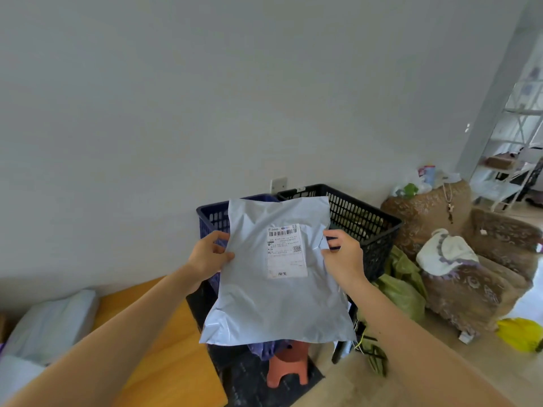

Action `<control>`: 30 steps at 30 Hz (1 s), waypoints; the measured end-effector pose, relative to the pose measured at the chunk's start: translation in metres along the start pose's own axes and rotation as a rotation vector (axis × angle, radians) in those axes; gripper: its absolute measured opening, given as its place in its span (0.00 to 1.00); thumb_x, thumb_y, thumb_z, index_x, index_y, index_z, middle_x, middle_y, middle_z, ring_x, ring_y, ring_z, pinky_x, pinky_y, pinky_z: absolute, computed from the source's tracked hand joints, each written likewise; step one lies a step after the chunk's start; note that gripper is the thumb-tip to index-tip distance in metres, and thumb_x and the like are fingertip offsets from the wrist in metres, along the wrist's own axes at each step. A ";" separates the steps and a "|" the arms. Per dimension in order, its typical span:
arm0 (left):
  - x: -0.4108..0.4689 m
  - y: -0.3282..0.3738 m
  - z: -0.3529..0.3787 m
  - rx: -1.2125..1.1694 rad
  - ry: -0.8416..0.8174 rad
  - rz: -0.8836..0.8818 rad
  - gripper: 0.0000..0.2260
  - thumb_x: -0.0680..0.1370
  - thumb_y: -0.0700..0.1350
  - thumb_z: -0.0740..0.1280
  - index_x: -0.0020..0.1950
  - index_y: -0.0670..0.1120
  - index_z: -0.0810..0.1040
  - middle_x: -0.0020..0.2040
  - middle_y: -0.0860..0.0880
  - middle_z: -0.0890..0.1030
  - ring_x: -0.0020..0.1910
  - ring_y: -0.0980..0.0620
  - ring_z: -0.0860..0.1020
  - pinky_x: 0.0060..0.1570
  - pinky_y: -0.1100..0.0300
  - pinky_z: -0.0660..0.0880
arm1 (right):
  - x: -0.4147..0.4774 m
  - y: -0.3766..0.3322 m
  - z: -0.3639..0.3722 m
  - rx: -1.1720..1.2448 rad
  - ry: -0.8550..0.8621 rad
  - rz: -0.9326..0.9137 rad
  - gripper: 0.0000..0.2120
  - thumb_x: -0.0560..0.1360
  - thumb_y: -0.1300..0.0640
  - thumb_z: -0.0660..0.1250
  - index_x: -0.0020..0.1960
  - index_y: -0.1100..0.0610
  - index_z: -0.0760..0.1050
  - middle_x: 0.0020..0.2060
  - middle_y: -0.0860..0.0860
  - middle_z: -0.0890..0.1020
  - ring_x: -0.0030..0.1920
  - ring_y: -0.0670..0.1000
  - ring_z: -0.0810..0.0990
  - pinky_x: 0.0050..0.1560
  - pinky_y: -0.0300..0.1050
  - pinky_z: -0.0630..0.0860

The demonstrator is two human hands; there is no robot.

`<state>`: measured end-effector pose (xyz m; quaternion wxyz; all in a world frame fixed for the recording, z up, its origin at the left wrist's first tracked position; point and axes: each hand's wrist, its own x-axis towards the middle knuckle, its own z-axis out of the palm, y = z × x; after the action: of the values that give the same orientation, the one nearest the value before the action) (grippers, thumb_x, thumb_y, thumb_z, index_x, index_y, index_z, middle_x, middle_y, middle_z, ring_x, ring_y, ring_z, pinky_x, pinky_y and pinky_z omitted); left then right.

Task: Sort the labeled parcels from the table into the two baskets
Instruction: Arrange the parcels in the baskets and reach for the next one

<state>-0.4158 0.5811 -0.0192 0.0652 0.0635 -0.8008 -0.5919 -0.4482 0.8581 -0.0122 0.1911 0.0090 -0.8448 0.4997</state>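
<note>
I hold a light grey plastic mailer parcel (pixel 273 301) upright in the air, its white shipping label (pixel 286 251) facing me. My left hand (pixel 210 255) pinches its left edge and my right hand (pixel 342 254) pinches its right edge. Behind the parcel stand a blue basket (pixel 213 220) on the left and a black basket (pixel 361 218) on the right, side by side against the wall. More grey parcels (pixel 50 324) lie on the wooden table (pixel 164 356) at the lower left.
A brown patterned armchair (pixel 476 277) with a white cloth stands to the right. Green bags (pixel 402 289) lie beside the black basket. A small orange stool (pixel 289 365) sits on a dark mat below the parcel. A yellow bag (pixel 520 333) lies on the floor.
</note>
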 end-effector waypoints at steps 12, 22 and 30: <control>0.144 0.001 0.018 0.037 0.125 0.077 0.12 0.75 0.35 0.70 0.49 0.51 0.75 0.39 0.46 0.79 0.38 0.49 0.79 0.35 0.60 0.77 | 0.164 0.021 0.047 -0.072 -0.128 -0.068 0.16 0.72 0.70 0.66 0.54 0.54 0.78 0.38 0.41 0.77 0.39 0.40 0.76 0.36 0.36 0.71; 0.232 -0.024 0.052 0.220 0.252 -0.018 0.11 0.75 0.34 0.67 0.52 0.49 0.74 0.38 0.50 0.76 0.37 0.54 0.75 0.36 0.62 0.72 | 0.265 0.074 0.104 -0.240 -0.325 -0.206 0.16 0.75 0.68 0.64 0.59 0.53 0.77 0.48 0.50 0.79 0.48 0.50 0.78 0.48 0.44 0.75; 0.261 -0.066 0.072 0.436 0.252 -0.277 0.07 0.79 0.37 0.62 0.55 0.46 0.70 0.44 0.50 0.76 0.42 0.51 0.76 0.37 0.59 0.74 | 0.304 0.119 0.176 -0.203 -0.588 -0.231 0.15 0.76 0.66 0.62 0.59 0.53 0.77 0.50 0.48 0.79 0.51 0.50 0.78 0.49 0.44 0.75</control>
<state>-0.6841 0.5824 -0.0952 0.0674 0.2581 -0.8785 -0.3963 -0.8097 0.8219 -0.0865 -0.0055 0.2295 -0.9027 0.3639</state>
